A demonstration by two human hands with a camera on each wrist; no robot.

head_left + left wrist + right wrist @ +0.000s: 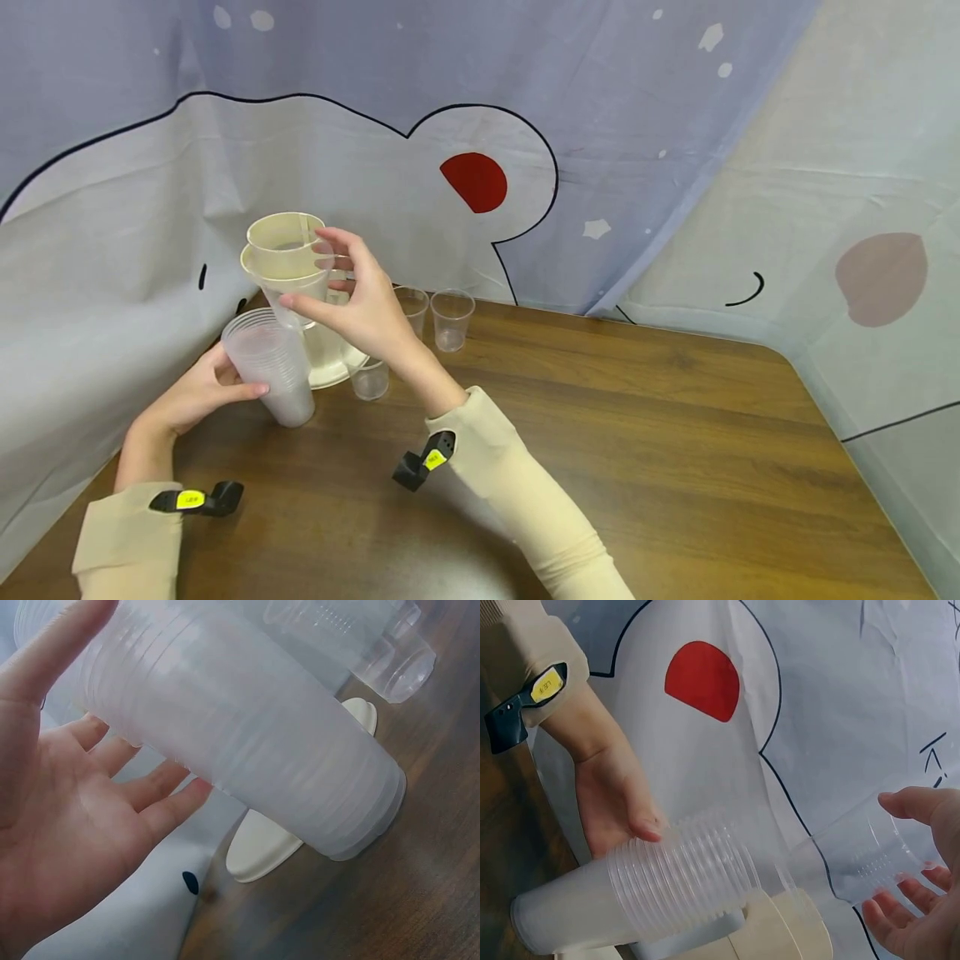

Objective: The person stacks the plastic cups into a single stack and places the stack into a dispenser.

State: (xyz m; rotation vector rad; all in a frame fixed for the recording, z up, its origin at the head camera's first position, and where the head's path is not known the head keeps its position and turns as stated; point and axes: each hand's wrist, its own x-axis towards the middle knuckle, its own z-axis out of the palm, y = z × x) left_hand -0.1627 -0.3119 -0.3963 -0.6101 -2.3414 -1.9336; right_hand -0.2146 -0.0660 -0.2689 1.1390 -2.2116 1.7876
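Observation:
My left hand grips a tilted stack of clear plastic cups, thumb on one side and fingers on the other. In the left wrist view the nested cups slant across the frame. Above the stack's mouth, my right hand holds a single clear plastic cup between thumb and fingers. The right wrist view shows this cup near the stack's rims. Behind both is a cream-coloured round vessel over a flat cream base, partly hidden by the cups and right hand.
Clear cups stand upright on the wooden table: one at the back, one beside it partly behind the right hand, and a nearer one. A printed cloth hangs along the table's back and left edges.

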